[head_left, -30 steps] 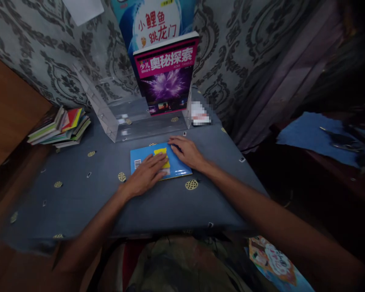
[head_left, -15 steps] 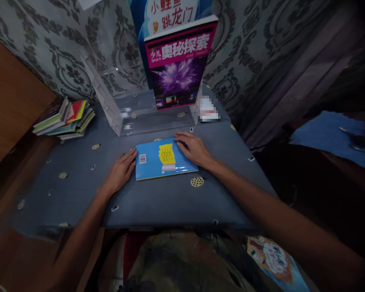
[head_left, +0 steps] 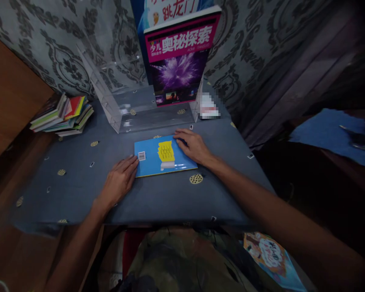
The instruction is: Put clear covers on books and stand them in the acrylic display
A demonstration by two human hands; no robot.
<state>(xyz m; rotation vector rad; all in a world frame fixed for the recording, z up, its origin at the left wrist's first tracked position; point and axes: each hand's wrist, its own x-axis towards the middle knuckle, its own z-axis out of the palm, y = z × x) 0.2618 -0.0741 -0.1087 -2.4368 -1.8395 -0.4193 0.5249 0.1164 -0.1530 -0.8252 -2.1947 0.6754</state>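
A thin blue book (head_left: 152,152) lies flat on the table, its barcode and a yellow text patch facing up. At its left edge rests my left hand (head_left: 121,178), fingers stretched out and the tips touching the cover near the barcode. My right hand (head_left: 193,147) lies over the book's right end, fingers extended along the upper right corner and covering part of it. Neither hand is wrapped around the book. Beyond the book stands a clear acrylic rack (head_left: 109,109) holding a purple-and-black book (head_left: 178,69) upright, with a larger blue book (head_left: 170,12) behind it.
A pile of books (head_left: 63,115) sits at the table's back left. Beside the rack's right side is a blurred-out white item (head_left: 209,106). The grey-blue patterned tablecloth (head_left: 167,198) covers the table. Another colourful book (head_left: 270,259) lies below the front edge, and a blue cloth (head_left: 328,136) is at right.
My left hand has shifted slightly, its fingertips now lapping onto the book's left edge. My right hand stays on the right end. The whole view has tilted a little.
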